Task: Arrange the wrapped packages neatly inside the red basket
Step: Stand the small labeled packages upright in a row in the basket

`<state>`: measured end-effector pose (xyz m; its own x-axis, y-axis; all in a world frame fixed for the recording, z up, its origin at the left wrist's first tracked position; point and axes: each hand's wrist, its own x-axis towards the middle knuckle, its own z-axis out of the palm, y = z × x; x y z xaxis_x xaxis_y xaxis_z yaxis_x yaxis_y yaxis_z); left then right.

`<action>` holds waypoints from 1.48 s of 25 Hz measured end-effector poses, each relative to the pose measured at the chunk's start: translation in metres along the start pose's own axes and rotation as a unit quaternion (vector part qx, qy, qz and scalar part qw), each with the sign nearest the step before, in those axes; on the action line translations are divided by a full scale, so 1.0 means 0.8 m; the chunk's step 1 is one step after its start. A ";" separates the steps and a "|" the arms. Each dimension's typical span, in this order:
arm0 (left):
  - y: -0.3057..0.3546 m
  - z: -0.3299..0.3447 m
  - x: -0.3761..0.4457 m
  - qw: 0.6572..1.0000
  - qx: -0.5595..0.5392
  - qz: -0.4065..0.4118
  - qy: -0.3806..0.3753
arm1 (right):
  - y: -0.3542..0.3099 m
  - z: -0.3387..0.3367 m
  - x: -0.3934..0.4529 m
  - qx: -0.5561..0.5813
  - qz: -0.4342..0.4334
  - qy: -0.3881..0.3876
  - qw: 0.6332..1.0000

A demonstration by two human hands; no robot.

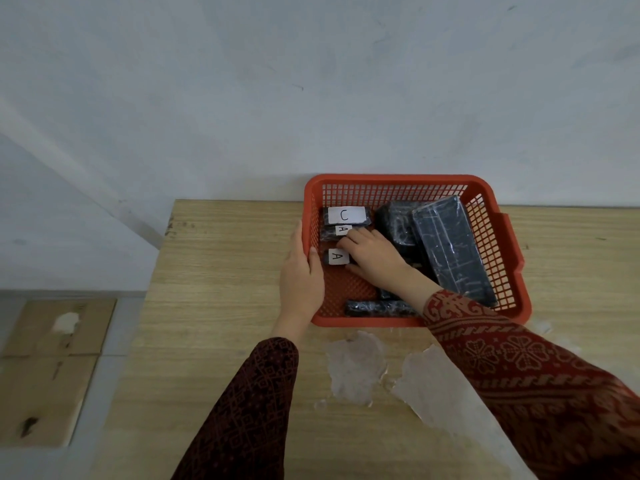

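1. Red basket [398,183] sits right of centre in the frame on a wooden tabletop [214,306], its back rim close to the pale wall [311,81].
2. Left hand [300,275] clasps the basket's left rim, thumb inside, fingers outside.
3. Right hand [372,252] reaches into the basket, palm down, fingers bent over the small package labelled A [336,257] (grip itself hidden, cannot tell if it is pinched or just touched).
4. Above it in the frame, a second A-labelled package [332,233], partly under the fingertips; above that the package labelled U [347,215] near the back left corner.
5. Large dark wrapped package [453,251] leans tilted against the basket's right wall; a smaller dark bundle [394,223] lies just left of it, touching.
6. Narrow dark package [379,308] lies along the basket's front wall.
7. Patterned red sleeves [519,375] cover both arms.
8. Tabletop veneer is peeled in pale patches [353,365] at lower centre.
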<state>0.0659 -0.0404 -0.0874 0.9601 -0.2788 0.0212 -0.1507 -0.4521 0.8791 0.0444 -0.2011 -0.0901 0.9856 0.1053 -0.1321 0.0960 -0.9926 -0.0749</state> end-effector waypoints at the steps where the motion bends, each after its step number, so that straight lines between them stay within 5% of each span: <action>1: 0.001 0.000 0.000 1.000 0.001 0.000 0.000 | -0.001 0.000 0.000 0.002 0.010 0.003 1.000; 12: 0.000 -0.001 0.001 1.000 -0.001 0.002 -0.004 | -0.002 -0.013 -0.035 0.073 0.038 0.048 0.995; 23: 0.002 -0.003 0.001 1.000 -0.011 -0.010 -0.015 | 0.046 -0.029 -0.089 -0.111 -0.092 -0.194 0.970; 28: 0.005 -0.004 0.000 1.000 -0.016 -0.015 -0.016 | 0.042 -0.032 -0.080 -0.186 -0.138 -0.207 0.951; 34: 0.005 -0.005 0.001 1.000 -0.020 -0.011 -0.019 | 0.043 -0.028 -0.087 -0.016 -0.092 -0.141 0.986; 37: 0.005 -0.006 0.000 1.000 -0.016 -0.008 -0.018 | 0.033 -0.031 -0.075 0.205 0.028 -0.107 0.972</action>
<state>0.0667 -0.0385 -0.0815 0.9531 -0.3026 -0.0097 -0.1273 -0.4296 0.8940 -0.0084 -0.2351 -0.0596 0.9320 0.1062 -0.3465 -0.0633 -0.8937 -0.4441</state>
